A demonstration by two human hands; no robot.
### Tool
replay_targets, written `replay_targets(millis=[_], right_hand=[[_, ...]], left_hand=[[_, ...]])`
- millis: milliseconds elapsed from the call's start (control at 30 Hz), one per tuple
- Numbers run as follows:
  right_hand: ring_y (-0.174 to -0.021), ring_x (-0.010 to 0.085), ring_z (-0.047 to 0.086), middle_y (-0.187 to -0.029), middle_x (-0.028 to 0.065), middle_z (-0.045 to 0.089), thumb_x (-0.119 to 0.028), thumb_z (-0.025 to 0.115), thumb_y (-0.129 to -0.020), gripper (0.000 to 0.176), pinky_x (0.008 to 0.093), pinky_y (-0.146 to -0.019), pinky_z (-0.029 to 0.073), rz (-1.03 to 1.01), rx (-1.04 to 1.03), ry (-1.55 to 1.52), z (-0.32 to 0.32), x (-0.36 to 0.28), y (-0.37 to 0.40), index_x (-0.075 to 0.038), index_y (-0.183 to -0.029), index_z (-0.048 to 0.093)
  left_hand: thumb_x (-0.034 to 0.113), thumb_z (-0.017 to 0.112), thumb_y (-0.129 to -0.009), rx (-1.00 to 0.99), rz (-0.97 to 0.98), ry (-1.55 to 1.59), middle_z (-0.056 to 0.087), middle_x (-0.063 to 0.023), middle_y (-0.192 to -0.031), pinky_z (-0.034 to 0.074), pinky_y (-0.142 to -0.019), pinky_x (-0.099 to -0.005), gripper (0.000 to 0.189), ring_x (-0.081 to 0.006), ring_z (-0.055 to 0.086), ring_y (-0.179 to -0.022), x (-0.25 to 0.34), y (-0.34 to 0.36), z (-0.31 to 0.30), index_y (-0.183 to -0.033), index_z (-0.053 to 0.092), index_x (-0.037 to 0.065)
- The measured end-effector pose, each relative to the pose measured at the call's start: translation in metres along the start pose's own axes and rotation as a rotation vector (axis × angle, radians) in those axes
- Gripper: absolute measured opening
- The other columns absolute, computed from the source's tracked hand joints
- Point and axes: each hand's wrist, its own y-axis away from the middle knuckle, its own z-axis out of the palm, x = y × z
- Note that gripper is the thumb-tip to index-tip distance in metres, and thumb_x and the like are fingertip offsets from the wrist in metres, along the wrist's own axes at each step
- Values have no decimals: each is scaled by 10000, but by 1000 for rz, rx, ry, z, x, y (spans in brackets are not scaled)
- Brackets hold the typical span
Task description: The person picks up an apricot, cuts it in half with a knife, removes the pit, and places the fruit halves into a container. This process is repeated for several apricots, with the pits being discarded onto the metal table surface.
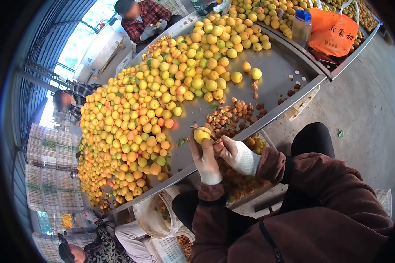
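My left hand (204, 161), in a whitish glove, holds a yellow apricot (202, 134) at its fingertips, above the metal table's near edge. Close beside it, my right hand (238, 157), also gloved, is closed on a thin pitting tool (215, 140) with a pinkish-red end showing at the fingers. The tool meets the apricot's lower right side; a thin dark tip shows at the fruit's upper left. Just beyond my hands lies a pile of brown apricot pits (233, 115). A large heap of yellow and orange apricots (149, 109) covers the table to the left.
A raised rim (276, 113) edges the metal table. Beyond are a blue-lidded bottle (302, 28) and an orange bag (333, 33). A white bucket (156, 215) and crates (171, 250) stand below. Other people sit around the table; crate stacks (52, 147) are at left.
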Motion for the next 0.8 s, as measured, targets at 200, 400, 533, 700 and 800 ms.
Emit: replay_targets(millis=[200,400,533,700,800], right_hand=[[-766,425,632,-794,235,631,-276,530,-953,283,456,-621,500,-170,21,111,-3,-12,0,-7,-1027,488],[-713,434,621,-748,229,621,-288,559,-936,303,472,-579,491,-132,-17,278,0,10,-8,-25,-1038,448],[-700,425,613,-707,213,588,-283,575,-939,276,454,-560,483,-178,-12,339,-5,8,-5,-42,-1006,459],[-752,438,623,-759,245,613,-310,563,-932,322,470,-604,489,-145,-12,58,-3,4,-8,-20,-1037,469],[-781,443,622,-790,262,616,-284,556,-932,291,480,-608,485,-157,-19,130,-5,-9,-5,-21,-1020,468]], left_hand=[[336,440,-1016,110,-24,-141,625,-90,-994,491,-782,-274,445,-151,591,-883,18,-4,11,-1279,481,-21],[476,376,-1007,98,-242,-135,625,-93,-995,485,-763,-321,531,-184,591,-861,15,-12,-7,-1102,566,-11],[361,478,-988,47,-315,-151,628,-106,-1039,495,-818,-346,411,-220,602,-938,21,-6,-12,-1116,552,-23],[267,529,-986,-45,9,-526,601,-66,-1066,482,-811,-283,391,-138,567,-945,13,-12,-19,-1237,522,-32],[210,509,-987,-5,298,-569,586,-78,-1112,484,-821,-272,478,-140,563,-961,24,-8,1,-1385,392,-28]])
